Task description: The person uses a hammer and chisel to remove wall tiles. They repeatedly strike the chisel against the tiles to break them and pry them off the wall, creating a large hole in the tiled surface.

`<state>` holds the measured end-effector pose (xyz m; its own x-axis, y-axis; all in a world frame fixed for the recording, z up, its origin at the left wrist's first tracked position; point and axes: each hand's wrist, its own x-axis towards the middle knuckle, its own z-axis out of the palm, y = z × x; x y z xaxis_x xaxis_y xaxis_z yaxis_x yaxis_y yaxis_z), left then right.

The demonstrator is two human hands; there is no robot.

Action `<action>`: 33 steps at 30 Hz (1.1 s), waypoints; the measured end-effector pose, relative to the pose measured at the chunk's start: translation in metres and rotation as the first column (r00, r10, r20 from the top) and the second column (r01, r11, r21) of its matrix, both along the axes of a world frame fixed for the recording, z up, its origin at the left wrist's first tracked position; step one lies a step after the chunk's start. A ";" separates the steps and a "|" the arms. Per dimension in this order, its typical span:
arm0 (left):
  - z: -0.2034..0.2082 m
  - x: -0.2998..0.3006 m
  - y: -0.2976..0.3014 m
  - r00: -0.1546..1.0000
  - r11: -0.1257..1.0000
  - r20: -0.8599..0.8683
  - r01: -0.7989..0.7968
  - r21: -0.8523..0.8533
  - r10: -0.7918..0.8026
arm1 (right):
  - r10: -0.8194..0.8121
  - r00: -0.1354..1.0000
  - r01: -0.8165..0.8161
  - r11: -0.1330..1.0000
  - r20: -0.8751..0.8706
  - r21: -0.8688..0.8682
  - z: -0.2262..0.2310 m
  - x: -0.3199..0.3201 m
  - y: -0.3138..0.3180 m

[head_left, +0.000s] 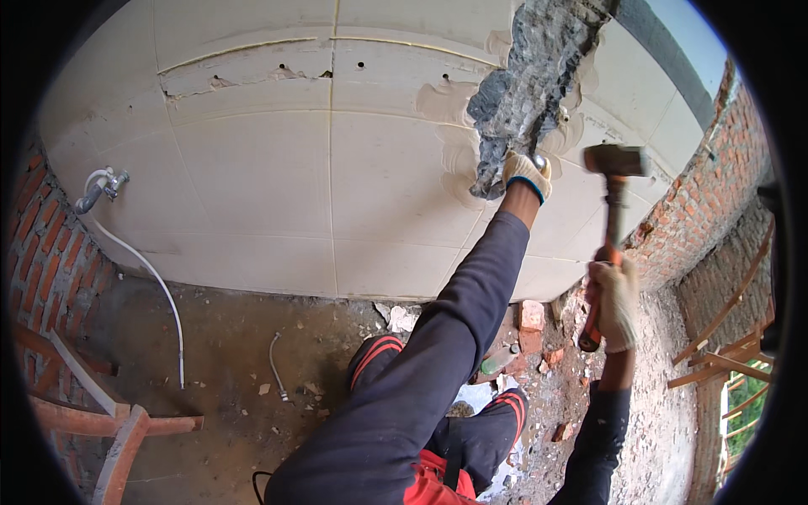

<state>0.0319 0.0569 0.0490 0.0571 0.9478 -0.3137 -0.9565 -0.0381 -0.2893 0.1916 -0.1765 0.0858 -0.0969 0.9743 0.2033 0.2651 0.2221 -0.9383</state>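
My left hand (527, 174), in a pale knit glove, is closed round a chisel (539, 161) against the tiled wall. The chisel's rounded steel end shows beside the glove; most of its shaft is hidden. Just above lies a rough grey channel (526, 93) broken through the tiles. To the right, my right hand (617, 303), also gloved, grips the handle of a hammer (615, 160). The hammer stands head up, apart from the chisel, and is slightly blurred.
A tap (108, 185) with a white hose (151, 269) juts from the wall at left. Brick pieces (531, 316) and a bottle (500, 360) lie on the floor near my legs. A wooden frame (118, 421) stands at lower left; a brick wall (715, 185) rises at right.
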 end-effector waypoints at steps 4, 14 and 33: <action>-0.009 0.014 -0.012 0.997 0.997 -0.075 -0.042 -0.072 0.037 | -0.089 0.971 0.178 0.886 -0.220 0.427 0.054 0.022 -0.027; -0.025 0.013 -0.024 0.983 0.999 -0.178 -0.044 0.006 0.044 | -0.094 0.989 0.123 0.954 -0.118 0.273 -0.001 -0.006 -0.017; -0.288 -0.083 -0.243 0.166 0.859 -0.851 0.229 -0.458 -0.498 | -0.373 0.894 0.444 0.809 0.247 -0.386 -0.249 0.123 -0.175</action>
<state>-0.0516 -0.1858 -0.2389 -0.0740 0.8229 -0.5634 -0.4447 0.4784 0.7572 0.3148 -0.3517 -0.1628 0.3347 0.9166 -0.2189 0.3883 -0.3458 -0.8542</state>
